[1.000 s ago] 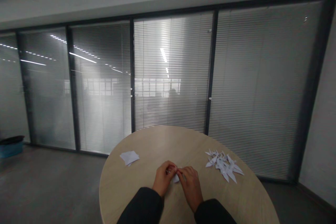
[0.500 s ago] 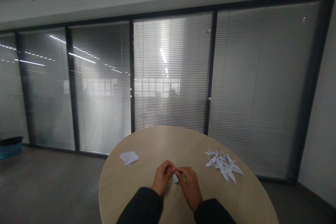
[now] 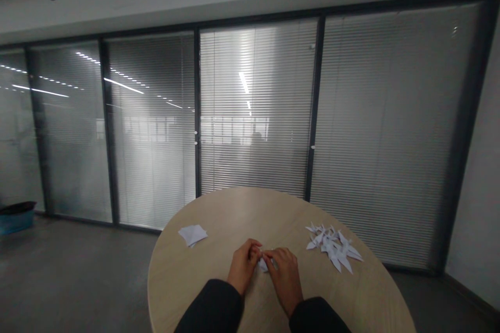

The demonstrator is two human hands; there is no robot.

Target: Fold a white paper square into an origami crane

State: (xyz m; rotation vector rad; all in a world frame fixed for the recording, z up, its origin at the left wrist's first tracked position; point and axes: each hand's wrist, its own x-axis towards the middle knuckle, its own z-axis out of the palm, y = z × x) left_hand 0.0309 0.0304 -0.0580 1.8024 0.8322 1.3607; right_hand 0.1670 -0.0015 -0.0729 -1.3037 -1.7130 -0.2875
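Observation:
Between my two hands is a small folded piece of white paper (image 3: 263,265), low over the wooden tabletop. My left hand (image 3: 244,265) is closed, thumb and fingers pinching the paper's upper left side. From the right, my right hand (image 3: 284,274) pinches the same paper, its fingertips almost meeting the left ones. Fingers cover much of the paper, so its exact folds are hidden. To the right lies a heap of folded white paper cranes (image 3: 332,246). A few flat white paper sheets (image 3: 192,234) rest in a loose stack on the left.
The round wooden table (image 3: 250,208) has its curved far edge near a glass partition with blinds (image 3: 253,156). A blue bin with a dark liner (image 3: 17,217) stands on the grey floor at far left.
Both hands keep their pinch on the folded paper, with only slight finger movement. The paper shows at a slightly different angle. The stack and the crane heap stay put.

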